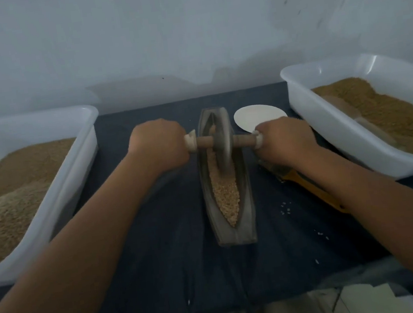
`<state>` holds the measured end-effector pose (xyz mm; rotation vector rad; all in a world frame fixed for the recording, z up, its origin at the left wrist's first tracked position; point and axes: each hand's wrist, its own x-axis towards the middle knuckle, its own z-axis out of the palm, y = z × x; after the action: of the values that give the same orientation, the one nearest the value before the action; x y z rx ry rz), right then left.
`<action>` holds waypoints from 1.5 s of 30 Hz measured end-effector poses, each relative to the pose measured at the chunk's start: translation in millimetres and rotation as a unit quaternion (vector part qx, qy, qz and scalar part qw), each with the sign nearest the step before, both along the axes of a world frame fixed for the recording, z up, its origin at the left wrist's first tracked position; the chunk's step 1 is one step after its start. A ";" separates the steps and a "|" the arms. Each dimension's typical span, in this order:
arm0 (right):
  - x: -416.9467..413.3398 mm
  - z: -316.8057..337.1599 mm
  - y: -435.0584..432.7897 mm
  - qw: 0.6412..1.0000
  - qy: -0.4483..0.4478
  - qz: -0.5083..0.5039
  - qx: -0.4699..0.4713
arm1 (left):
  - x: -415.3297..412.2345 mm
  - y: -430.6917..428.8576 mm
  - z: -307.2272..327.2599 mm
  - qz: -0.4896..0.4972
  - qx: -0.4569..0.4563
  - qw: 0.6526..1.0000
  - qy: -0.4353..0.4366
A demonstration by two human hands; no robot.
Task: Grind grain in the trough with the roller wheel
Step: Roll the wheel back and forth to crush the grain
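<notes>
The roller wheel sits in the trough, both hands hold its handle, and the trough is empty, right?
Not quite. The trough is not empty: the head view shows grain in it. The roller wheel does sit in the trough, and the left hand and right hand hold its handle.

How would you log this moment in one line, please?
left hand: grips axle | right hand: grips axle | roller wheel: in trough | grain: near end

A long boat-shaped metal trough [246, 211] lies midway on the dark cloth-covered worktop [159, 241], holding pale grain [226, 193] and, in its far half, a grey disc roller wheel [222, 145]. A white plastic left tub [66, 180] and right tub [333, 134] flank it. A round white plate [255, 118] lies behind-right.
</notes>
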<state>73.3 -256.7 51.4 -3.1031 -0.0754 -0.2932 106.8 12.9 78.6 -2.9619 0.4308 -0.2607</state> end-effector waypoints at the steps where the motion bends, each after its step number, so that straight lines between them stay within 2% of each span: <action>1: -19.5 -2.7 -2.7 1.000 -0.013 0.011 0.003 | -14.4 6.6 -4.3 -0.014 0.005 1.000 0.001; 4: -78.3 -3.8 -7.9 0.993 -0.075 0.089 0.008 | -63.9 34.5 -23.0 -0.079 0.018 0.994 -0.073; 6: -87.2 -3.9 -12.0 0.991 -0.066 0.113 0.006 | -76.6 43.7 -29.3 -0.104 0.005 0.986 -0.131; 8: -71.1 -6.7 -8.5 0.995 -0.051 0.082 -0.025 | -62.2 39.5 -35.3 -0.083 -0.009 0.992 -0.097; 12: -4.6 2.5 7.1 0.993 -0.108 0.036 -0.041 | 2.5 13.6 -23.4 0.025 -0.058 0.998 0.009; 14: 13.6 15.2 12.1 0.993 -0.096 0.047 -0.045 | 14.3 8.0 -18.3 0.031 -0.089 0.995 0.015; 17: -4.1 19.7 11.1 0.992 -0.094 0.066 -0.047 | -8.1 15.3 -23.4 0.031 -0.096 0.994 0.047; 19: -38.9 9.9 6.2 0.989 -0.115 0.081 -0.042 | -36.8 30.2 -34.0 0.003 -0.066 0.998 0.011; 21: -73.9 -0.5 -3.1 0.988 -0.111 0.102 -0.030 | -69.8 42.3 -42.1 -0.073 -0.021 0.993 -0.088; 23: -88.3 -5.7 -10.4 0.989 -0.094 0.109 -0.025 | -81.7 46.0 -40.0 -0.094 -0.015 0.986 -0.136; 25: -74.7 -5.0 -6.6 0.989 -0.104 0.101 -0.038 | -63.0 45.2 -46.0 -0.087 -0.029 0.991 -0.095; 28: -21.2 6.2 9.4 0.985 -0.141 0.082 -0.063 | -13.7 29.2 -38.2 -0.002 -0.089 0.996 0.013; 31: 24.3 27.3 16.1 0.989 -0.087 0.060 -0.102 | 16.3 17.0 -29.5 0.033 -0.121 0.992 0.020; 34: 16.0 29.5 14.5 0.988 -0.089 0.074 -0.102 | 2.0 20.6 -32.3 0.035 -0.129 0.990 0.048; 36: -17.2 17.6 7.6 0.988 -0.105 0.095 -0.068 | -23.9 32.9 -40.1 0.003 -0.099 0.995 0.015; 38: -55.7 3.6 -2.4 0.986 -0.113 0.114 -0.043 | -54.3 43.0 -46.3 -0.071 -0.054 0.993 -0.078; 40: -71.5 -4.0 -7.9 0.982 -0.133 0.130 -0.030 | -68.5 48.0 -48.0 -0.085 -0.046 0.987 -0.124; 43: -38.2 -1.0 1.7 0.980 -0.152 0.111 -0.057 | -42.9 41.0 -51.4 -0.024 -0.071 0.996 -0.054; 45: -3.2 4.7 7.8 0.986 -0.130 0.092 -0.058 | -10.8 27.2 -42.4 0.013 -0.082 0.996 -0.043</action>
<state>70.0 -248.9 56.1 -3.1184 -0.3948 -0.7066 96.1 40.1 36.3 -3.0984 0.3761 -0.4386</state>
